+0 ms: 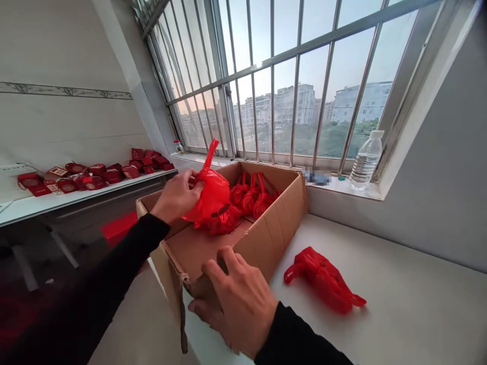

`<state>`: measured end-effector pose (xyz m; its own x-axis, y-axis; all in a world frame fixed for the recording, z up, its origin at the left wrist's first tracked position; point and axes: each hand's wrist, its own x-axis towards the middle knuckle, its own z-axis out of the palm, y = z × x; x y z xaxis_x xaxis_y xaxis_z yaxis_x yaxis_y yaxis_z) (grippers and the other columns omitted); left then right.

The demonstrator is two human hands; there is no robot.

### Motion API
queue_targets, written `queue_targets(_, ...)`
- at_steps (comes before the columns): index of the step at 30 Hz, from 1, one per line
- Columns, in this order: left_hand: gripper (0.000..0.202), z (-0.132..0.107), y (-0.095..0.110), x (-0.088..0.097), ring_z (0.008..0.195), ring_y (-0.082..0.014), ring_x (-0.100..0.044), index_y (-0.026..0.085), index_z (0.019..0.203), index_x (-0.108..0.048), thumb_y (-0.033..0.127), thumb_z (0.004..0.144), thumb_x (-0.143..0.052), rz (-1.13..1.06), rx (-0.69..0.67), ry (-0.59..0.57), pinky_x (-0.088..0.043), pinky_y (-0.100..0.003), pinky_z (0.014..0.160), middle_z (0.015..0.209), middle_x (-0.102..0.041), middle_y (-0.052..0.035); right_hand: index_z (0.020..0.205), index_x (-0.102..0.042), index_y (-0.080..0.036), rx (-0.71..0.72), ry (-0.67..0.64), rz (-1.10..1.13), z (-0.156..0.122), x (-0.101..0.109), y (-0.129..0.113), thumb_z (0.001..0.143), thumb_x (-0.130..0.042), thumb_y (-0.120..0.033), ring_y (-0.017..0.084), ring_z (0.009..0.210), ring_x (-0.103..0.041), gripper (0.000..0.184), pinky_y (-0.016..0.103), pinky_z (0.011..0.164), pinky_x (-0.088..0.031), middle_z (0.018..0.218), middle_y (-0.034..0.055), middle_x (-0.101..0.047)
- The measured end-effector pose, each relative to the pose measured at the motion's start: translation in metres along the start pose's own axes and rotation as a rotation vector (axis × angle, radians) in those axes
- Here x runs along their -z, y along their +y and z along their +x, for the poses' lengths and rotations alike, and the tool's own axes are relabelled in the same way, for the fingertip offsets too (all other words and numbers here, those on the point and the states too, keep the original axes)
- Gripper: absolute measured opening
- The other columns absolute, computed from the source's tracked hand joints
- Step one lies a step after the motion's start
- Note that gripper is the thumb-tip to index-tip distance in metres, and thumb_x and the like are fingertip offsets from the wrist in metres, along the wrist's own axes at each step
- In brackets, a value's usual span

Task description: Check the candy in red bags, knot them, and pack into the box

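My left hand (179,196) pinches the upper part of a red plastic bag (212,195), whose knotted end sticks up above the fingers. The bag hangs over the left side of an open cardboard box (279,223). Several tied red bags (253,196) sit inside at the far end, while bare cardboard shows nearer to me. At the near wall of the box, my right hand (241,299) has bent fingers over the edge, with the thumb lower on the outside. Another red plastic bag (323,281) lies on the white table, right of the box.
A clear water bottle (367,159) stands on the windowsill, under a barred window (272,101). Along the left wall, a white table (11,213) carries many dark red packets (95,175). A torn flap (175,294) hangs from the box's near left corner.
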<state>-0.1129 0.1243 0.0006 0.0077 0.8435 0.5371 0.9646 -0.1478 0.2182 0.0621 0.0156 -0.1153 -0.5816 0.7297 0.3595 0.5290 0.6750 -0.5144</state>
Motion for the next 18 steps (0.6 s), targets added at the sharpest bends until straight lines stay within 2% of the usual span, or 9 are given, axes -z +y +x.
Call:
queue_targets(2, 0.024, 0.013, -0.01, -0.015, 0.087, -0.0187, -0.069, 0.015, 0.111, -0.066, 0.035, 0.099, -0.063, 0.008, 0.018, -0.088, -0.059, -0.038, 0.08, 0.102, -0.07, -0.005, 0.11, -0.062, -0.024, -0.035, -0.017, 0.015, -0.009, 0.001, -0.001, 0.086, -0.069, -0.051, 0.03, 0.096, -0.067, 0.037, 0.051, 0.071, -0.064, 0.12, 0.0096, -0.058)
queue_targets(5, 0.027, 0.027, -0.015, -0.037, 0.09, -0.0196, -0.069, 0.015, 0.114, -0.066, 0.037, 0.098, -0.065, 0.006, -0.018, -0.217, -0.06, -0.038, 0.08, 0.107, -0.07, -0.0062, 0.106, -0.062, -0.027, -0.04, 0.005, -0.006, -0.026, -0.006, -0.002, 0.078, -0.079, -0.047, 0.032, 0.096, -0.069, 0.039, 0.049, 0.067, -0.064, 0.122, 0.0101, -0.06)
queue_targets(8, 0.032, 0.028, -0.01, -0.059, 0.089, -0.0182, -0.069, 0.012, 0.115, -0.066, 0.04, 0.101, -0.059, 0.01, -0.072, -0.352, -0.059, -0.035, 0.079, 0.109, -0.068, -0.0058, 0.106, -0.062, -0.029, 0.009, 0.161, -0.072, -0.041, -0.025, 0.0, 0.059, -0.089, -0.039, 0.034, 0.091, -0.07, 0.054, 0.041, 0.055, -0.064, 0.124, 0.012, -0.062)
queue_targets(10, 0.034, 0.023, -0.005, -0.076, 0.088, -0.0173, -0.069, 0.011, 0.115, -0.066, 0.041, 0.102, -0.057, 0.023, -0.087, -0.447, -0.059, -0.033, 0.078, 0.11, -0.067, -0.0052, 0.106, -0.061, -0.03, 0.046, 0.271, -0.11, -0.049, -0.038, 0.002, 0.055, -0.089, -0.036, 0.032, 0.085, -0.071, 0.058, 0.036, 0.046, -0.06, 0.124, 0.0127, -0.064)
queue_targets(12, 0.032, 0.017, -0.001, -0.092, 0.088, -0.0181, -0.069, 0.013, 0.116, -0.066, 0.04, 0.1, -0.06, 0.045, -0.083, -0.54, -0.06, -0.035, 0.078, 0.11, -0.068, -0.0058, 0.106, -0.06, -0.03, 0.066, 0.369, -0.145, -0.055, -0.045, 0.003, 0.06, -0.085, -0.038, 0.028, 0.076, -0.072, 0.053, 0.032, 0.038, -0.056, 0.121, 0.0122, -0.066)
queue_targets(14, 0.029, 0.013, -0.001, -0.107, 0.091, -0.0199, -0.069, 0.016, 0.119, -0.065, 0.036, 0.097, -0.066, 0.076, -0.067, -0.615, -0.061, -0.039, 0.079, 0.112, -0.069, -0.0079, 0.107, -0.06, -0.03, 0.066, 0.453, -0.196, -0.058, -0.047, 0.001, 0.066, -0.08, -0.034, 0.024, 0.069, -0.071, 0.046, 0.03, 0.035, -0.054, 0.118, 0.0105, -0.068)
queue_targets(16, 0.029, 0.014, -0.005, -0.12, 0.098, -0.0213, -0.069, 0.016, 0.12, -0.065, 0.035, 0.097, -0.066, 0.121, -0.047, -0.652, -0.06, -0.041, 0.084, 0.117, -0.068, -0.0086, 0.108, -0.06, -0.029, 0.058, 0.489, -0.231, -0.058, -0.044, -0.002, 0.071, -0.075, -0.027, 0.023, 0.068, -0.072, 0.04, 0.029, 0.038, -0.056, 0.116, 0.0087, -0.069)
queue_targets(18, 0.031, 0.018, -0.011, -0.13, 0.105, -0.0233, -0.068, 0.017, 0.122, -0.065, 0.034, 0.097, -0.066, 0.172, -0.029, -0.651, -0.058, -0.044, 0.089, 0.123, -0.067, -0.0098, 0.109, -0.06, -0.028, 0.06, 0.49, -0.22, -0.058, -0.039, -0.006, 0.074, -0.072, -0.03, 0.023, 0.07, -0.074, 0.036, 0.03, 0.043, -0.059, 0.114, 0.0085, -0.069)
